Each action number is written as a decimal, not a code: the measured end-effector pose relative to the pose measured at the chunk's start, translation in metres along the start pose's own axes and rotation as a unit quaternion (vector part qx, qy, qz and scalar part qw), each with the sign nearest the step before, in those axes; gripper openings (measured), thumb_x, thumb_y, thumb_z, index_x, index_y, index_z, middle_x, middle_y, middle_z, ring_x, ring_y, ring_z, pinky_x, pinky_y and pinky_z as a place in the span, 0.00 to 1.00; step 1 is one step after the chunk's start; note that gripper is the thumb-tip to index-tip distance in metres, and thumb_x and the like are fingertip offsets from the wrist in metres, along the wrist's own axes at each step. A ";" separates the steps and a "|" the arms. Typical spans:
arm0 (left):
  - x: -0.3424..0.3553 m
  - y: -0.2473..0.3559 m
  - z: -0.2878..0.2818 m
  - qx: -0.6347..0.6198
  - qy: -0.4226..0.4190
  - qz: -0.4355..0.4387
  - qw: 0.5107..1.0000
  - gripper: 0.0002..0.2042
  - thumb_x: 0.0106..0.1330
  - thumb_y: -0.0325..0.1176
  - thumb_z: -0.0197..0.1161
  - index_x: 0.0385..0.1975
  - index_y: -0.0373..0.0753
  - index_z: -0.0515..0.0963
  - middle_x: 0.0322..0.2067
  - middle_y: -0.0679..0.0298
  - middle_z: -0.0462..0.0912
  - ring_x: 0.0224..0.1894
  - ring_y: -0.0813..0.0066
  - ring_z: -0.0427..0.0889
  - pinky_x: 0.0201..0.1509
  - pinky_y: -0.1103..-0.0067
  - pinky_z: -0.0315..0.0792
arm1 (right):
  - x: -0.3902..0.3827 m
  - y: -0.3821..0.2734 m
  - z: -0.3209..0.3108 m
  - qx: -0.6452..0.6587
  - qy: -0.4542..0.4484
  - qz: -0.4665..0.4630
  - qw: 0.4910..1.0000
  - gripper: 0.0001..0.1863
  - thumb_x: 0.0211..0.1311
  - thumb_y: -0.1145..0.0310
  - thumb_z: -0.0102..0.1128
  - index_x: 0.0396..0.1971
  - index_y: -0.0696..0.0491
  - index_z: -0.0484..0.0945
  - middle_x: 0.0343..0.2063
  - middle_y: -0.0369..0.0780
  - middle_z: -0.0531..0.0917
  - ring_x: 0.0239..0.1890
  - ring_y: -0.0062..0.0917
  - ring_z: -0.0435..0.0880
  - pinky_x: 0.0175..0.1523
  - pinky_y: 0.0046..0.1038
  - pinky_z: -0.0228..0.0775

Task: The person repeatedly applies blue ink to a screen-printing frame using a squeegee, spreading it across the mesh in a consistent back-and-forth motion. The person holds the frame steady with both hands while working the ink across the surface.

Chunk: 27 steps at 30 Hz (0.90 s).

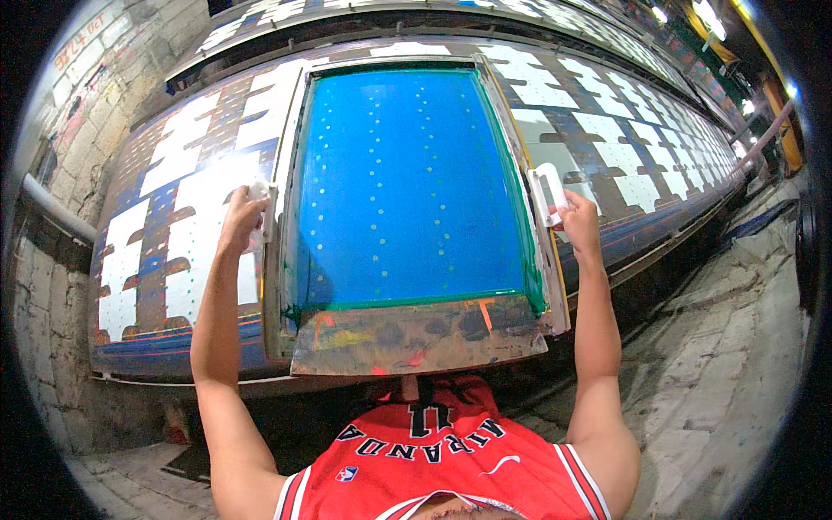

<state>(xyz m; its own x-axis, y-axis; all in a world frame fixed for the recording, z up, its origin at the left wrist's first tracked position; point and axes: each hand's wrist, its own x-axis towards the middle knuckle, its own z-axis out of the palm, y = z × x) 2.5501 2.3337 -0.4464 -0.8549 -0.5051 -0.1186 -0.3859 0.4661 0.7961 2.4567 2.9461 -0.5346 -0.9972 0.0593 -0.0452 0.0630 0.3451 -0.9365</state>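
A screen printing frame point(407, 191) with blue mesh and rows of small pale dots lies in front of me on a long table. Green ink lines its inner right and lower edges. White handles stick out from both sides. My left hand point(244, 215) is closed round the left handle point(261, 188), which is mostly covered by the fingers. On the other side, my right hand point(578, 217) grips the right handle point(546, 196). A paint-stained board point(416, 336) forms the frame's near end, close to my body.
White cut fabric pieces point(641, 192) lie in rows along the ink-stained printing table point(113, 360). Another table point(286, 36) with similar pieces runs behind it. A block wall point(104, 87) and a pipe point(59, 211) stand at left. Concrete floor point(711, 347) extends at right.
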 end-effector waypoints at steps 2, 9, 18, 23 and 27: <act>0.005 0.020 0.037 -0.008 0.007 -0.004 1.000 0.13 0.62 0.29 0.64 0.43 0.31 0.74 0.25 0.62 0.76 0.21 0.77 0.72 0.22 0.75 0.65 | 0.029 0.016 -0.026 0.035 -0.002 0.015 0.999 0.22 0.62 0.85 0.50 0.56 0.64 0.78 0.35 0.46 0.89 0.30 0.26 0.89 0.30 0.26 0.82; 0.019 0.080 0.189 -0.034 -0.008 -0.003 0.999 0.15 0.61 0.29 0.65 0.45 0.32 0.75 0.29 0.62 0.77 0.23 0.77 0.73 0.24 0.76 0.65 | 0.149 0.086 -0.131 0.008 -0.002 0.006 1.000 0.21 0.60 0.83 0.51 0.53 0.63 0.81 0.31 0.44 0.89 0.29 0.24 0.88 0.30 0.27 0.82; 0.000 0.105 0.364 -0.011 0.046 -0.035 0.998 0.17 0.63 0.25 0.60 0.52 0.29 0.72 0.34 0.56 0.79 0.29 0.72 0.79 0.26 0.75 0.74 | 0.272 0.223 -0.214 -0.065 0.015 -0.019 0.998 0.22 0.58 0.78 0.54 0.54 0.60 0.81 0.30 0.42 0.89 0.27 0.24 0.87 0.29 0.27 0.80; -0.010 0.094 0.411 -0.022 0.088 -0.052 0.995 0.18 0.62 0.25 0.60 0.52 0.30 0.73 0.35 0.56 0.80 0.31 0.70 0.81 0.27 0.74 0.75 | 0.296 0.278 -0.229 -0.053 -0.042 0.020 0.997 0.25 0.63 0.82 0.53 0.62 0.62 0.75 0.35 0.43 0.89 0.30 0.24 0.88 0.30 0.25 0.81; -0.018 0.089 0.426 0.002 0.103 -0.064 0.993 0.18 0.61 0.27 0.62 0.51 0.29 0.75 0.37 0.55 0.81 0.31 0.70 0.82 0.28 0.74 0.76 | 0.296 0.294 -0.230 -0.048 0.004 0.007 0.999 0.21 0.59 0.79 0.54 0.52 0.59 0.83 0.31 0.43 0.90 0.28 0.24 0.88 0.32 0.28 0.78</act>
<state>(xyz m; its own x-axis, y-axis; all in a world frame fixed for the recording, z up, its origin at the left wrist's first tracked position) 2.3828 2.6939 -0.6262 -0.7098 -0.6979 -0.0954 -0.4892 0.3910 0.7797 2.1892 3.2805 -0.7437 -0.9958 0.0727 -0.0552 0.0814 0.4329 -0.8978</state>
